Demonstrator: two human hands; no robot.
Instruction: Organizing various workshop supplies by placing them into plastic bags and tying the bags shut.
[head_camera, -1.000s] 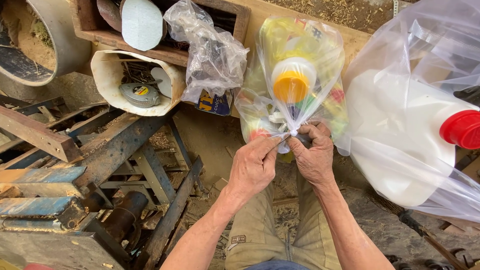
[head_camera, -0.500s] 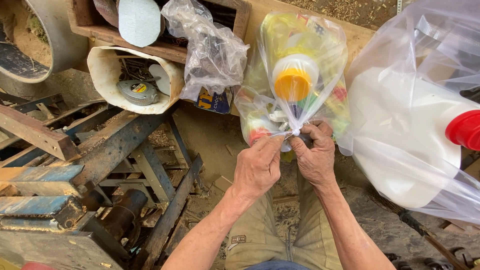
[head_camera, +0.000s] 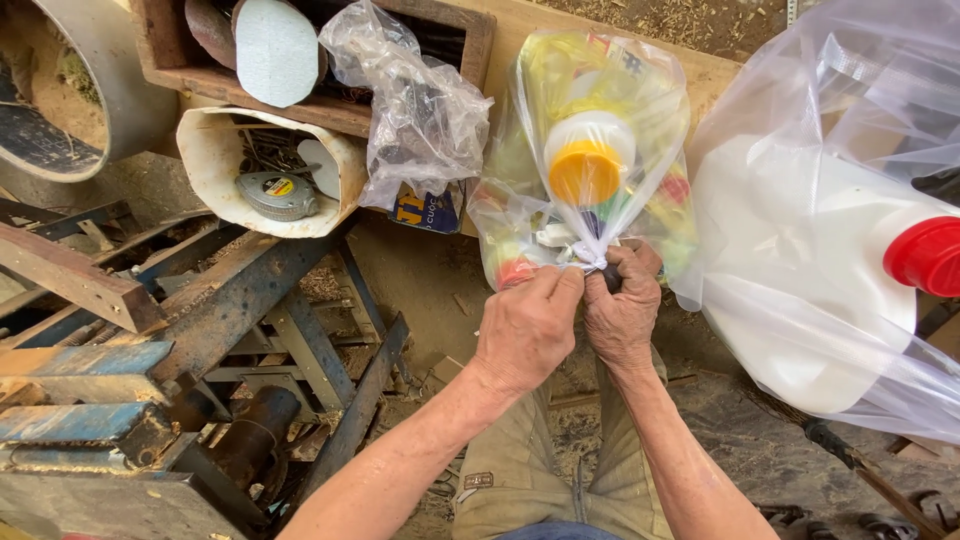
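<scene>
We pinch bag neck (head_camera: 585, 255) with left hand (head_camera: 527, 330) and right hand (head_camera: 622, 310), fingers closed on twisted plastic. Bag (head_camera: 600, 150) with orange-capped bottle (head_camera: 588, 160) at 12 o'clock of hands, jug (head_camera: 800, 270) at 3. Step, we judge: working neck knot; calls for firm pinch.

Head view. Left hand (head_camera: 528, 330) and right hand (head_camera: 622, 305) pinch the gathered neck of a clear plastic bag (head_camera: 560, 235) holding an orange-capped bottle (head_camera: 588, 160). Right: a bagged white jug (head_camera: 800, 290) with a red cap (head_camera: 925, 255). Far left: a tape measure (head_camera: 277, 194) inside a white tub (head_camera: 205, 165).
</scene>
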